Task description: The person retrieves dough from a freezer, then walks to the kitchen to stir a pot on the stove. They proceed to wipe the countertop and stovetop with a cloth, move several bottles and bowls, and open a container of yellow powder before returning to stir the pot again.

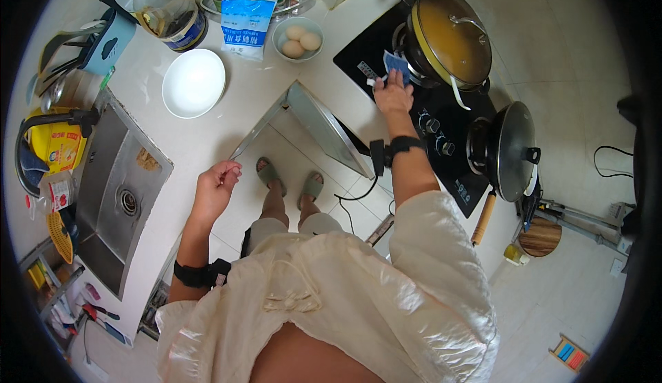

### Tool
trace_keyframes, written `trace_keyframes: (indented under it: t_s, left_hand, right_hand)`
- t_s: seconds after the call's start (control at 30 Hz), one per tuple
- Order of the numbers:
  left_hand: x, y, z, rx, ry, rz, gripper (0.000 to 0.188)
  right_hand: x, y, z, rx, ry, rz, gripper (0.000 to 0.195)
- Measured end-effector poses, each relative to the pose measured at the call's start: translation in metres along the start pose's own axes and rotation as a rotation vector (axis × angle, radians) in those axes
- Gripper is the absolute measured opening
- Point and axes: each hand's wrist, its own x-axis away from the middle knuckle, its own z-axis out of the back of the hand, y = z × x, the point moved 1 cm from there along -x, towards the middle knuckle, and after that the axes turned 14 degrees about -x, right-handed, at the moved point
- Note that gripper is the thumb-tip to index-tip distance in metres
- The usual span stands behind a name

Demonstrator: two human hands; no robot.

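My right hand (394, 93) is on the black glass gas hob (362, 57), its fingers over a blue-and-white cloth (397, 64). The cloth lies beside the burner under a wok (421, 46), whose glass lid (455, 26) leans at a tilt in this view. Part of the cloth is hidden under the fingers. My left hand (220, 178) hangs by the counter's front edge with its fingers curled in; nothing shows in it. Two control knobs (432, 125) sit near my right wrist. A second lidded pan (512, 150) with a wooden handle (483, 217) stands on the nearer burner.
On the counter are a white bowl (194, 83), a small bowl (282, 46) of three eggs (294, 48), a blue-and-white salt bag (248, 26) and a large sauce bottle (168, 10). Left is a steel sink (111, 176) with a black faucet (57, 118). A cabinet door (326, 124) hangs ajar.
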Motion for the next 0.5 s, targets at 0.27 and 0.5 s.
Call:
trace_keyframes:
  t_s: [0.27, 0.5]
  left_hand:
    - [0.006, -0.008, 0.002, -0.018, 0.024, 0.013, 0.013]
    - [-0.009, -0.001, -0.014, -0.025, -0.005, -0.057, 0.013]
  right_hand:
    - [-0.012, -0.035, -0.002, -0.031, -0.054, 0.223, 0.057]
    - [0.040, 0.049, 0.005, -0.045, 0.003, -0.009, 0.064]
